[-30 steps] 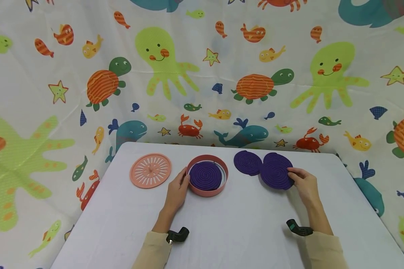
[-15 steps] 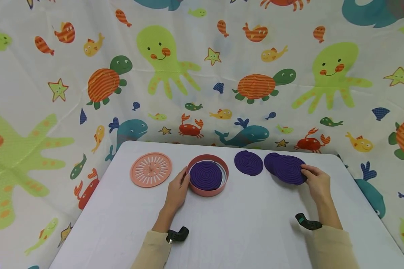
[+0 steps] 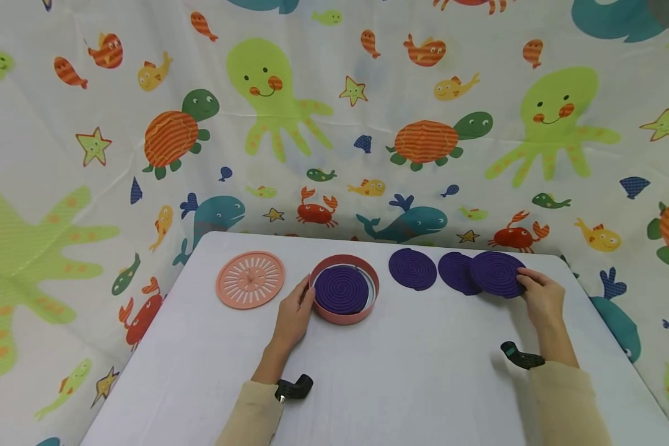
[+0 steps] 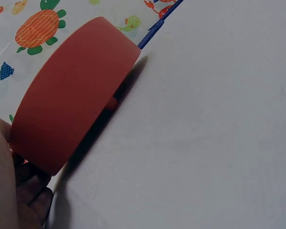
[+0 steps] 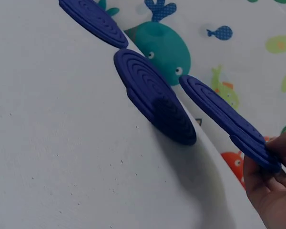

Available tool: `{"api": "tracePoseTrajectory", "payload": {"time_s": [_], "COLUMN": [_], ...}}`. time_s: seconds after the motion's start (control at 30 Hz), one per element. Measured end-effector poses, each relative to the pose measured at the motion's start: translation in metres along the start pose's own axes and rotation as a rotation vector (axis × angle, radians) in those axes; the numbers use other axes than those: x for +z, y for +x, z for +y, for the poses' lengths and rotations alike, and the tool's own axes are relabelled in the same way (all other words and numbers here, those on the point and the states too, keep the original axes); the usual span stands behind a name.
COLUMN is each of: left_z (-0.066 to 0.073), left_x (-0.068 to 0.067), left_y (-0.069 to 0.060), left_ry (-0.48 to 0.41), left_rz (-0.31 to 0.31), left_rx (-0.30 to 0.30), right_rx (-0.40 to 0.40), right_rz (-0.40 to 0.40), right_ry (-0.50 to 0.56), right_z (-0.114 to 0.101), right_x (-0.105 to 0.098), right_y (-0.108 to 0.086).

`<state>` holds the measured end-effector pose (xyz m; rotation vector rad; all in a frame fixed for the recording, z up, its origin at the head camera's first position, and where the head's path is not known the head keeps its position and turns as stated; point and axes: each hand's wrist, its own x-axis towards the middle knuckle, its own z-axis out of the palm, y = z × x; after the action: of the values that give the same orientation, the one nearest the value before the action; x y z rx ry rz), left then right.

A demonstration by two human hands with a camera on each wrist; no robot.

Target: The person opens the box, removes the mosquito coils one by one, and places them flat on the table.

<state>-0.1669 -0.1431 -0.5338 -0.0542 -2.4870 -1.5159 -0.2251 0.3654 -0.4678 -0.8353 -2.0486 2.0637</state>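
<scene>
On the white table (image 3: 412,384), left hand (image 3: 292,319) grips a pink round case (image 3: 344,319) with 1 purple disc (image 3: 342,290) inside; right hand (image 3: 543,300) pinches 1 raised disc (image 3: 496,274). Near the far edge, 2 flat discs (image 3: 412,269); sea-animal curtain (image 3: 279,74) behind.

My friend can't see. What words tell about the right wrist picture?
The right hand pinches a purple disc by its edge, holding it up off a white table. A second disc and a third disc lie on the table, with a sea-animal cloth behind.
</scene>
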Motion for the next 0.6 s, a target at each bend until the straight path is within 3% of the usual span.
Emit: {"api": "tracePoseTrajectory", "payload": {"time_s": [0.13, 0.4, 0.6], "left_z": [0.0, 0.001, 0.0], "left_x": [0.001, 0.002, 0.001], "left_y": [0.0, 0.001, 0.0], "left_ry": [-0.005, -0.001, 0.003], "left_rz": [-0.003, -0.012, -0.002], "left_rx": [0.005, -0.007, -0.015], "right_rx": [0.038, 0.055, 0.087], "right_rz": [0.039, 0.115, 0.146], "right_ry": [0.001, 0.127, 0.142], "right_z": [0.0, 0.004, 0.003], "right_x": [-0.003, -0.006, -0.008], "right_y": [0.005, 0.011, 0.02]}}
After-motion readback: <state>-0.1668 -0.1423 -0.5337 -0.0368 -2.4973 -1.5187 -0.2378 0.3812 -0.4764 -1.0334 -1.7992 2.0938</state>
